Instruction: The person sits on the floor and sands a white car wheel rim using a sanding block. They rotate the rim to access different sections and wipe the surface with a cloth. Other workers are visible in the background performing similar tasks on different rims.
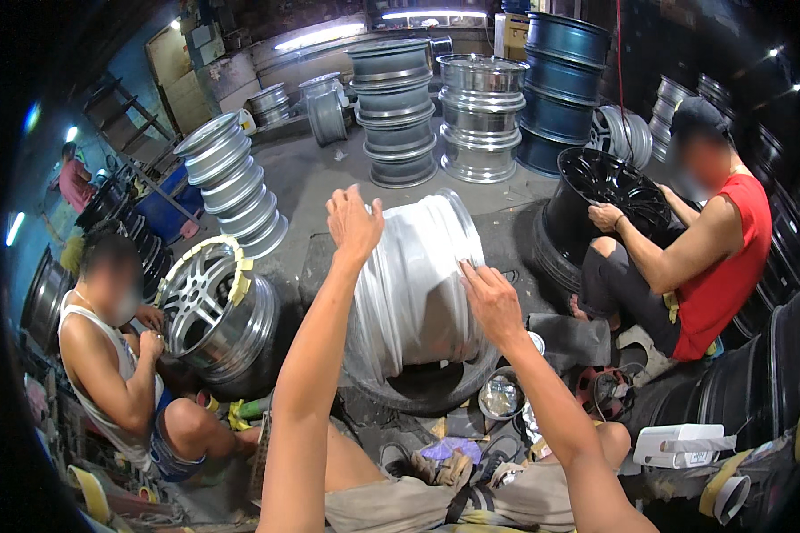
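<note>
In front of me a silver-white wheel rim (pixel 418 293) lies on its side, its barrel facing me, on a black tyre (pixel 458 391). My left hand (pixel 356 224) is at the rim's far left edge, wrist bent and fingers apart, with nothing visible in it. Whether its fingertips touch the rim is unclear. On the right edge of the rim rests my right hand (pixel 493 304), its fingers stretched out against the metal and the palm turned down. No tool shows in either hand.
A co-worker at left handles a taped spoked rim (pixel 209 298); another, in red, works on a black rim (pixel 613 191). Rim stacks (pixel 391 115) stand behind. Near my right knee are a small bucket (pixel 501 395) and a white plastic container (pixel 680 444).
</note>
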Demonstrator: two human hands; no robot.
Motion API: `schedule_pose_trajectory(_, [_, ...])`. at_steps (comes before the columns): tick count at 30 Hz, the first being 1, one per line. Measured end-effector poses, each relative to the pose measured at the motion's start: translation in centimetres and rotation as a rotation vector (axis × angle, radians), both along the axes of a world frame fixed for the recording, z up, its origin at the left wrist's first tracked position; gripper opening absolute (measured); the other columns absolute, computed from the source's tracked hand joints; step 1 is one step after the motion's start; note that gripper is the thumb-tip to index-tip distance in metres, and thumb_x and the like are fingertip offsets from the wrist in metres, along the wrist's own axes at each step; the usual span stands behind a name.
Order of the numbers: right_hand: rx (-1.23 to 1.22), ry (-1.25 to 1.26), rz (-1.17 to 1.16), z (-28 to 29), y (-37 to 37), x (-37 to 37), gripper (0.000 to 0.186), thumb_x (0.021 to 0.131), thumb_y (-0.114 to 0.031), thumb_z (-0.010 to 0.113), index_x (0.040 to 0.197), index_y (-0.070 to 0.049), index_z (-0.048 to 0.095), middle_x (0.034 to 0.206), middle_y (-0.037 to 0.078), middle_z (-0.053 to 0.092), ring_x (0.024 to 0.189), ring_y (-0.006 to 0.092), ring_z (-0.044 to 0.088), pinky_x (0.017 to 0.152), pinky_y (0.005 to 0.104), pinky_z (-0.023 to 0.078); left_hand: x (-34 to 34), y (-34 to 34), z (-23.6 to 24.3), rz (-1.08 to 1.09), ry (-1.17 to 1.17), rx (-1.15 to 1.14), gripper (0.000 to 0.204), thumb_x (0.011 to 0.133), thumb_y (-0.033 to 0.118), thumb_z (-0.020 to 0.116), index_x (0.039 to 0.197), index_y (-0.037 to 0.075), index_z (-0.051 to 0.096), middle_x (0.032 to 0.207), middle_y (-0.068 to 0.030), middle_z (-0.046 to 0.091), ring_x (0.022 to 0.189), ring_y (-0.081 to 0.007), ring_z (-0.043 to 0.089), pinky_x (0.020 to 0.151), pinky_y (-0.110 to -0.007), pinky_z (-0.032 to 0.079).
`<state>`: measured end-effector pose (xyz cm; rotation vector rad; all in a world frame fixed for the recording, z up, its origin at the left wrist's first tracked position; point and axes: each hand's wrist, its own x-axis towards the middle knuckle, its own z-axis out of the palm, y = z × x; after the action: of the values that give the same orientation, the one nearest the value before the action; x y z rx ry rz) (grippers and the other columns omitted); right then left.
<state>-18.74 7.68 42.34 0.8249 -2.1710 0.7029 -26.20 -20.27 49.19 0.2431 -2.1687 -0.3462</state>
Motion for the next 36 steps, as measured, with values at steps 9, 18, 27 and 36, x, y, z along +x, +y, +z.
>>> schedule_pose_trajectory(9, [0.199,0.076,-0.141,-0.5,0.1,-1.5,0.042,0.088,-0.011,0.071,0.130,-0.004,0.069,0.090,0.005,0.061,0.087,0.0223,0.061,0.078,0.0376,0.049,-2.2,-2.4,-0.9,0.070,-0.623,0.479,0.051,0.105,0.040,0.053,0.123,-0.005,0.071,0.125,-0.0284,0.071,0.122,-0.0457,0.066,0.103,-0.051,0.052])
schedule_pose_trajectory(18, [0.343,0.135,-0.063,0.8,1.9,-1.8,0.039,0.089,-0.011,0.068,0.128,-0.010,0.072,0.085,0.002,0.059,0.084,0.0202,0.057,0.076,0.0391,0.039,-1.4,-1.8,-0.8,0.032,-0.548,0.509,0.048,0.105,0.036,0.052,0.120,-0.005,0.072,0.121,-0.0280,0.072,0.118,-0.0455,0.067,0.102,-0.051,0.052])
schedule_pose_trajectory(27, [0.325,0.120,-0.080,0.3,1.8,-1.8,0.035,0.090,-0.013,0.069,0.125,-0.012,0.073,0.086,0.000,0.059,0.084,0.0202,0.056,0.077,0.0392,0.038,-1.4,-2.1,-1.0,0.061,-0.550,0.488,0.048,0.105,0.036,0.050,0.119,-0.004,0.072,0.124,-0.0279,0.071,0.120,-0.0452,0.067,0.102,-0.052,0.052])
schedule_pose_trajectory(36, [0.235,0.047,-0.223,-1.1,0.4,-0.3,0.033,0.090,-0.013,0.070,0.122,-0.010,0.074,0.084,0.002,0.062,0.084,0.0211,0.058,0.078,0.0409,0.038,-1.6,-2.5,-1.4,0.048,-0.574,0.515,0.048,0.105,0.036,0.050,0.122,-0.004,0.071,0.125,-0.0289,0.070,0.121,-0.0464,0.066,0.103,-0.052,0.052])
